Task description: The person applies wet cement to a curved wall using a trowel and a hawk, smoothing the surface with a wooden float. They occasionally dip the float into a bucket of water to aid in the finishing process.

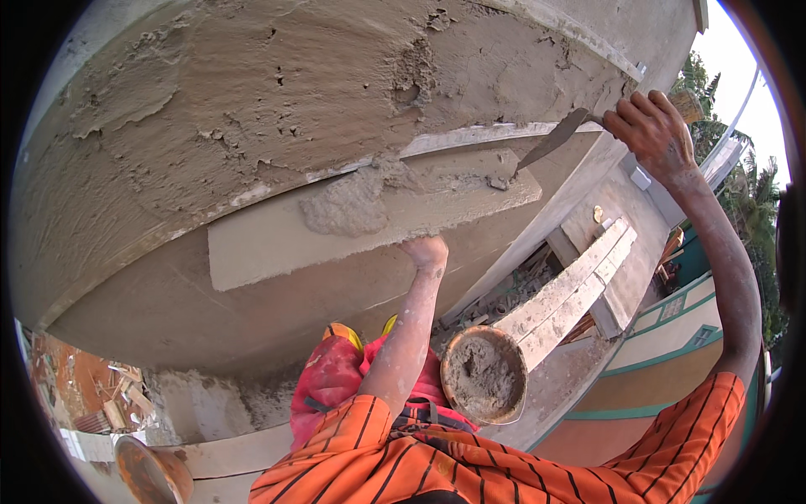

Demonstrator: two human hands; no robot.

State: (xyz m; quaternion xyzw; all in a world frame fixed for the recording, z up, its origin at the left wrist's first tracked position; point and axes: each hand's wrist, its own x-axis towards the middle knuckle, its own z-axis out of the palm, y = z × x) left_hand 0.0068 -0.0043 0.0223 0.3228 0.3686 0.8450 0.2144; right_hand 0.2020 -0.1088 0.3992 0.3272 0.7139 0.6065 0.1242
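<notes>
My left hand (426,252) grips a long flat mortar board (277,244) from below, against the plastered wall just under a pale edge strip. A heap of wet grey mortar (344,202) sits on the board. My right hand (655,134) is raised at the upper right, closed on the handle of a trowel (554,139), whose blade points down-left to the board's right end, beside a small lump of mortar. The plaster band (252,92) above is rough, with holes and ragged patches.
A bucket of mortar (478,370) stands by my right side at the end of worn planks (579,294). Another bucket (151,470) is at the lower left. Rubble and scrap wood (109,386) lie far left below. A painted building (672,336) and trees are at the right.
</notes>
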